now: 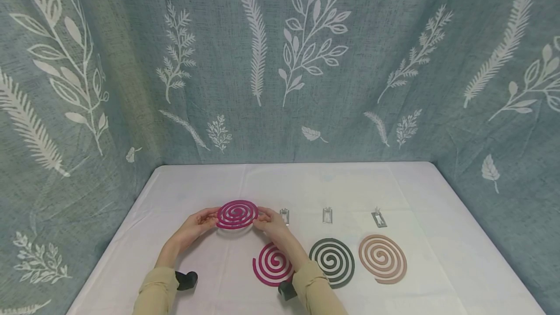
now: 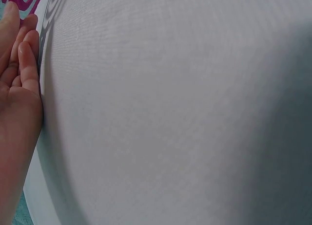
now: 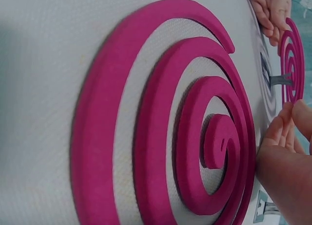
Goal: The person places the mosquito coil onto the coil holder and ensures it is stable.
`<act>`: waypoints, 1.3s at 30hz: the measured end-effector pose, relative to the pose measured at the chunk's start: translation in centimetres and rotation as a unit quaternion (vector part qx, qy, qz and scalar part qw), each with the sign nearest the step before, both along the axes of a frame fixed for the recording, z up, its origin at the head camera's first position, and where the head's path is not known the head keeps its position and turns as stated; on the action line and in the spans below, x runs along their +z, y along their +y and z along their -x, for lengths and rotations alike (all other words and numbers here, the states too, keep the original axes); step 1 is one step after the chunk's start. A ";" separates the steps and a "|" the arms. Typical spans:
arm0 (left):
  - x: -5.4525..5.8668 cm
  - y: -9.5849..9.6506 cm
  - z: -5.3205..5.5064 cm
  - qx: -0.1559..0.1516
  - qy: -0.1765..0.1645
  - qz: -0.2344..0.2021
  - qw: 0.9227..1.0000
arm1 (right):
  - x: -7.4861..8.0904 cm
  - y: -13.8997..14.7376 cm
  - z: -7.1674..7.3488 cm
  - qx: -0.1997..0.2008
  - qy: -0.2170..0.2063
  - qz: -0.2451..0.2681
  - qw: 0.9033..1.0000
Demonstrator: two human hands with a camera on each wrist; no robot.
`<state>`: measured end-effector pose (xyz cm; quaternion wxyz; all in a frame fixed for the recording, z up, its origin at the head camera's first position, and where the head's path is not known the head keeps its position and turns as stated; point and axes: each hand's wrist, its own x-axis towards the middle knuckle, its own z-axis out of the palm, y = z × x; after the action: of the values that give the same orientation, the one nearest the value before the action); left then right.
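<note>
Your sleeves point(image 1: 154, 290) are plain khaki-beige cloth, creased toward the cuffs point(image 1: 308, 273); a small, rounded black device point(image 1: 187, 281) juts beside the left one, a similar dark device point(image 1: 287, 290) beside the right.

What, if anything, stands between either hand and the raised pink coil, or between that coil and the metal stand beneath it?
Nothing visible does. The left hand and right hand pinch the raised pink coil by opposite edges; the right wrist view shows the metal stand under it, nothing between.
</note>
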<state>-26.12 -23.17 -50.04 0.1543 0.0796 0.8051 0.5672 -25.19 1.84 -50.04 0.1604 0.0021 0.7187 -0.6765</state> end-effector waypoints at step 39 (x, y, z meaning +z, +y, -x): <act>-0.2 -0.1 0.1 0.009 -0.007 -0.006 1.000 | 0.0 0.1 0.0 0.004 0.007 0.021 1.000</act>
<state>-26.20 -23.25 -50.28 0.1547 0.0691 0.8014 0.5736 -25.23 1.94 -50.00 0.1585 -0.0089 0.7055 -0.6907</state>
